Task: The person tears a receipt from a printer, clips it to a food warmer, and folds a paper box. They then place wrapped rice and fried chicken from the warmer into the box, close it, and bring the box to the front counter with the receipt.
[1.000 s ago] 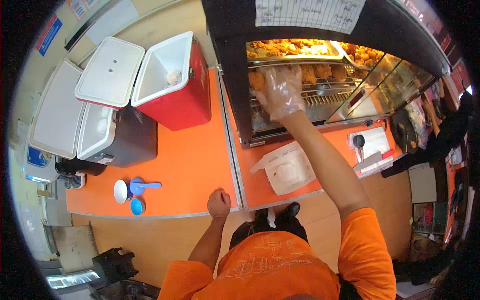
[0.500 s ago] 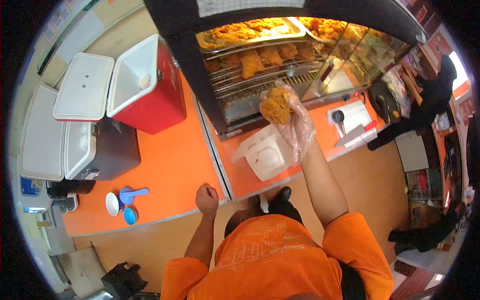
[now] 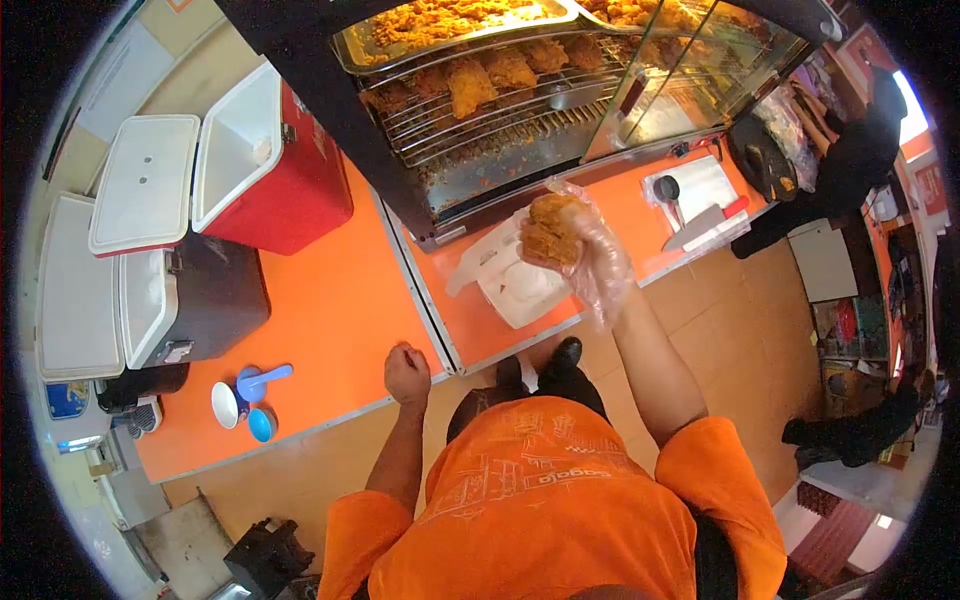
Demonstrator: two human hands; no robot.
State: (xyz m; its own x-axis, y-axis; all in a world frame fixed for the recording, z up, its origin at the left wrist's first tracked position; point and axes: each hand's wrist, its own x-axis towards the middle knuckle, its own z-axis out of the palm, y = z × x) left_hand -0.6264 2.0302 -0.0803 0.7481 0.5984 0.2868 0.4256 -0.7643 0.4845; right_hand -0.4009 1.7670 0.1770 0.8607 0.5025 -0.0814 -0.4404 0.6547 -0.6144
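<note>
In the head view, the right hand [image 3: 592, 255], in a crinkled, see-through plastic glove, grips craggy, golden-brown chicken [image 3: 550, 240]. The chicken is in front of the far right part of a smooth white box [image 3: 512, 300], which lies open on the flat orange table [image 3: 318, 330]. The left hand [image 3: 407, 374], bare, is curled into a fist at the table's near edge. At the far side, a black cabinet [image 3: 298, 40] has thin wire racks [image 3: 425, 130] bearing more rough-crusted pieces [image 3: 510, 70]. To the right lies a broad-bladed knife [image 3: 697, 229] with a red handle. To the left are 2 boxy coolers, 1 red [image 3: 310, 195] and 1 dark [image 3: 228, 305], and, nearer, 2 round bowls, 1 white [image 3: 226, 405] and 1 blue [image 3: 262, 426].
</note>
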